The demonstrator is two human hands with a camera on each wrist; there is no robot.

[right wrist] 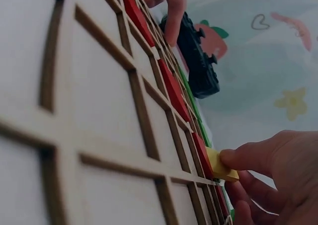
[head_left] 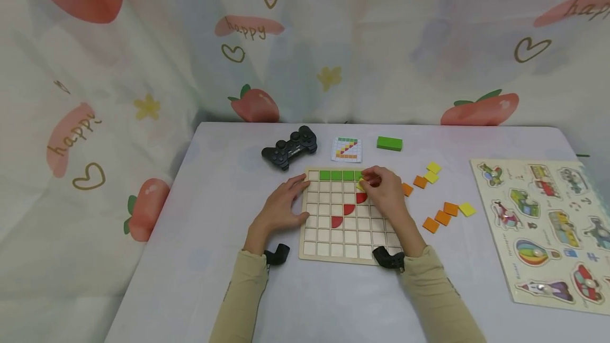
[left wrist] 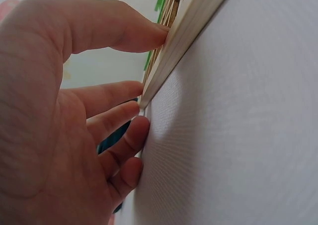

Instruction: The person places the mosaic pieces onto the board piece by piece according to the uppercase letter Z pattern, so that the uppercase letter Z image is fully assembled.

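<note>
A wooden grid board (head_left: 330,249) lies on the table. My left hand (head_left: 278,206) rests along its left side, thumb and fingertips right at the wooden edge in the left wrist view. With thumb and fingers my right hand (head_left: 387,192) pinches a yellow square tile (right wrist: 217,164), held over the upper part of the grid, just above a red quarter-circle piece (head_left: 361,198). More red pieces (head_left: 349,209) step down diagonally to the left. Green tiles (head_left: 337,175) fill cells of the top row; the right hand hides the row's right end.
Behind the board are a black game controller (head_left: 289,147), a pattern card (head_left: 347,150) and a green block (head_left: 389,143). Loose orange tiles (head_left: 442,218) and yellow tiles (head_left: 467,209) lie to the right. Farther right is a wooden picture puzzle (head_left: 519,221).
</note>
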